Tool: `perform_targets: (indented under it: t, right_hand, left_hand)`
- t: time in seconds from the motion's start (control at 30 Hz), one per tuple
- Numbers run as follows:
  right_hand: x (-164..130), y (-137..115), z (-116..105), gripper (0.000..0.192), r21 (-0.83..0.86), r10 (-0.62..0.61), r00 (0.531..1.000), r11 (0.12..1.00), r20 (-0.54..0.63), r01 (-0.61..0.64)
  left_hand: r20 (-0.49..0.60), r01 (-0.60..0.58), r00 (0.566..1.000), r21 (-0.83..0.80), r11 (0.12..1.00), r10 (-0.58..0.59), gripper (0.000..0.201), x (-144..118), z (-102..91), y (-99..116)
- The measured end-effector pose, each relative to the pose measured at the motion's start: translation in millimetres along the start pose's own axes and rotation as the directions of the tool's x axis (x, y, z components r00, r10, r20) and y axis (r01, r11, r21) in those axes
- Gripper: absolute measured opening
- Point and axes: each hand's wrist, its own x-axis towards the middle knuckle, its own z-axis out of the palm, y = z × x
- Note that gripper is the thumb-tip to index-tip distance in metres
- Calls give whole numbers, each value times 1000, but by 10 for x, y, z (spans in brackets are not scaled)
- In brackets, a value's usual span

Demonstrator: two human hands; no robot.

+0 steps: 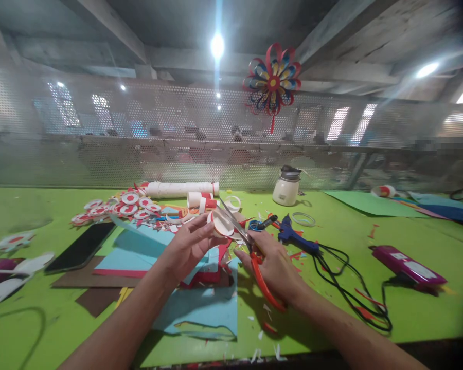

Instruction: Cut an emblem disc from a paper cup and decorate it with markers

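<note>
- Nearest the camera, both forearms entered from the bottom edge, their elbows cut off by the frame.
- The right hand point(275, 267) was closed around the orange handles of the scissors point(250, 252); its fingers hid the loops, and one handle curved back toward the wrist.
- The scissors' long axis ran diagonally, handles low and right, blades pointing up and left, away from the person; the blades stood slightly apart at the paper disc point(223, 224).
- The left hand point(187, 246) pinched that white disc between thumb and fingertips, held above the table just beyond the sheets; its far edge was hard to make out behind the blades.
- Beneath the hands lay blue paper sheets point(200, 303), partly covering red and brown ones.
- A dark phone point(81, 247) lay left; a blue glue gun point(293, 237) with a black cable lay right.
- Farther back, a heap of red-and-white discs point(119, 209) sat beside a white tube point(181, 188).
- A cream jar point(286, 187) stood near the mesh screen point(100, 144), which blurred everything behind it.
- A paper flower point(272, 79) hung on it.
</note>
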Motion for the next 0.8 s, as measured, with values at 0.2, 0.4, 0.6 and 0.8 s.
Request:
perform_targets:
  t: [0.2,0.4,0.6,0.8]
  right_hand:
    - [2,2,22,39,11,7,1000,1000,-8,-7]
    - [16,9,31,35,-15,-34,999,999,-13,34]
    - [17,-17,3,35,-4,-24,1000,1000,8,24]
    - [-3,-14,-10,38,13,2,1000,1000,31,-2]
  left_hand:
    - [-26,2,1000,-31,1000,-3,21,1,-2,25]
    - [22,37,999,-17,999,-37,25,2,-22,9]
    - [-25,47,999,-26,999,-48,24,20,-48,3]
    - [-33,42,999,-13,999,-42,19,23,-79,2]
